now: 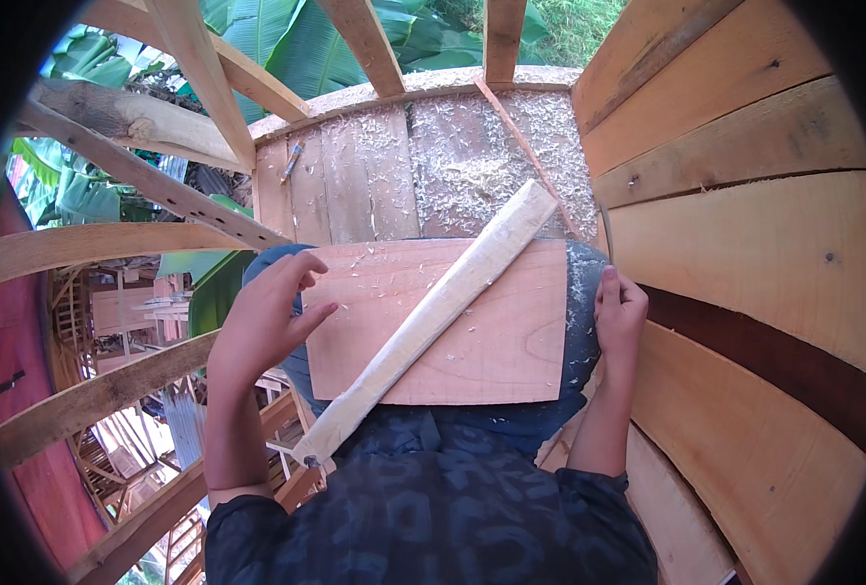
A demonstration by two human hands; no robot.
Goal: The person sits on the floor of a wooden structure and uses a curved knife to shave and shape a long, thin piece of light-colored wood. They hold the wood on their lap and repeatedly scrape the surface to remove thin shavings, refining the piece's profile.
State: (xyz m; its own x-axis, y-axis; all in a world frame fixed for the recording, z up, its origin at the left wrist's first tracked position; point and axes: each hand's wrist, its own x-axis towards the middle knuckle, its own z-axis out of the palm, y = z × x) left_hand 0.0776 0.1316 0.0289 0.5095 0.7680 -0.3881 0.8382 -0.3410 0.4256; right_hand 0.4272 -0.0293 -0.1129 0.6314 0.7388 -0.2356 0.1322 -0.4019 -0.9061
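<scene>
A flat rectangular wooden board [491,341] lies across my lap, dusted with shavings. A long pale wooden stick [433,317] rests diagonally on it, from the lower left up to the upper right. My left hand [262,317] touches the board's left edge with fingers spread. My right hand [620,312] sits at the board's right edge, fingers curled against it; whether it grips the edge is unclear.
Curved plank wall [745,244] rises on my right. Ahead, a plank deck [433,175] is covered in wood shavings, with a small tool [291,161] lying on it. Open wooden ribs [131,175] stand at the left over a drop, with green leaves beyond.
</scene>
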